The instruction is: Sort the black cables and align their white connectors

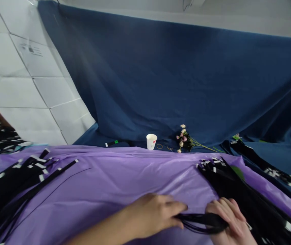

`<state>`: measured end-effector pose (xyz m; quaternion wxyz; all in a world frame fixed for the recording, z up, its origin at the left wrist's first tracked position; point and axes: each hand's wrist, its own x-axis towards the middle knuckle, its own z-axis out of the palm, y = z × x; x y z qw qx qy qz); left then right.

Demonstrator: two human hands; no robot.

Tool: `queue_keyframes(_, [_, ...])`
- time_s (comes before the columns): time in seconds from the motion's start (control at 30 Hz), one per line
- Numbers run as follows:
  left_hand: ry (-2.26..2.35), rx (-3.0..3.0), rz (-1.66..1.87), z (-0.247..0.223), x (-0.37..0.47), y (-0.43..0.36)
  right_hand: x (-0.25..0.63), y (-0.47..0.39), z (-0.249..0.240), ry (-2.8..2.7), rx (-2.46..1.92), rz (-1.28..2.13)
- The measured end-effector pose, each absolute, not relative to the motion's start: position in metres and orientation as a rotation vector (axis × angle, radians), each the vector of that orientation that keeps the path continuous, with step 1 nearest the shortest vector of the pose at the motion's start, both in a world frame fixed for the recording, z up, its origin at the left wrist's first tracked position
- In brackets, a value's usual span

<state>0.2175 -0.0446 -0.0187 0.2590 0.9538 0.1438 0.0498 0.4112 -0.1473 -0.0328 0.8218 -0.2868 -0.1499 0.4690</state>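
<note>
Near the bottom centre, my left hand has its fingers closed on one end of a looped bundle of black strips. My right hand grips the other end of that bundle, its fingers curled round it. Both hands are just above a purple cloth. A large pile of black strips with white ends lies beside and beyond my right hand. Another such pile lies at the left, well away from my left hand.
Behind the purple cloth stand a white paper cup and a sprig of pale pink flowers. More black strips lie at the far right. A dark blue curtain hangs at the back, with white panels to the left.
</note>
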Motion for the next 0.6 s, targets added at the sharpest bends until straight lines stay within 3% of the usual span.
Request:
queue_keyframes(0.13, [0.329, 2.719, 0.023, -0.039, 0.227, -0.037, 0.4, -0.13, -0.025, -0.315, -0.584, 0.988])
queue_keyframes(0.37, [0.41, 2.602, 0.051, -0.023, 0.215, -0.029, 0.36, -0.109, -0.027, -0.292, -0.711, 0.809])
queue_keyframes(0.6, [0.434, 2.626, 0.06, 0.011, 0.183, -0.03, 0.352, -0.128, -0.079, -0.401, -0.911, 0.635])
